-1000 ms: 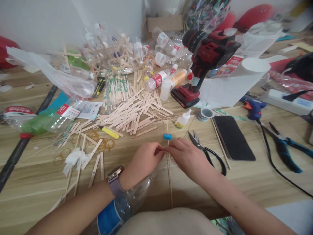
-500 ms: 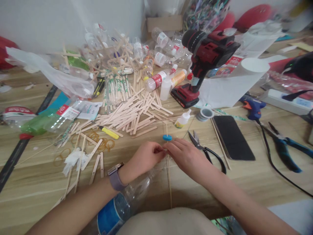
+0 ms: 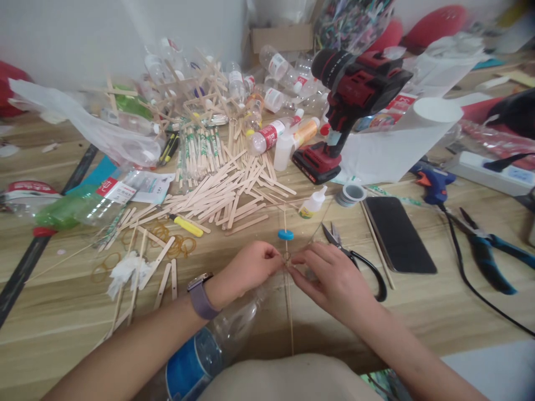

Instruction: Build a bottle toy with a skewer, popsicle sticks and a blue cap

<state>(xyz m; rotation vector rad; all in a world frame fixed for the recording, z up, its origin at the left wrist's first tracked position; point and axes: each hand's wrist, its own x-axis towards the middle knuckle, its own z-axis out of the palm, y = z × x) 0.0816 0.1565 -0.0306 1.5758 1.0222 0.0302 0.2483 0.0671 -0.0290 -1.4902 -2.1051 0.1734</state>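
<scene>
A thin wooden skewer runs from near my body up the table, with a blue bottle cap threaded on it. My left hand is closed in a pinch beside the skewer, just below the cap. Between the two hands a small thin loop shows around the skewer; its material is unclear. My right hand sits on the other side, thumb and forefinger parted and close to the loop. Under my left wrist lies a clear plastic bottle with a blue label, its neck towards the skewer.
Black-handled scissors, a phone and pliers lie to the right. Ahead are a small glue bottle, a pile of craft sticks and an upright cordless drill. A yellow utility knife and rubber bands lie left.
My right hand has drawn back slightly to the right and its fingers have parted, uncovering the small loop on the skewer. My left hand stays nearly in place, still pinching.
</scene>
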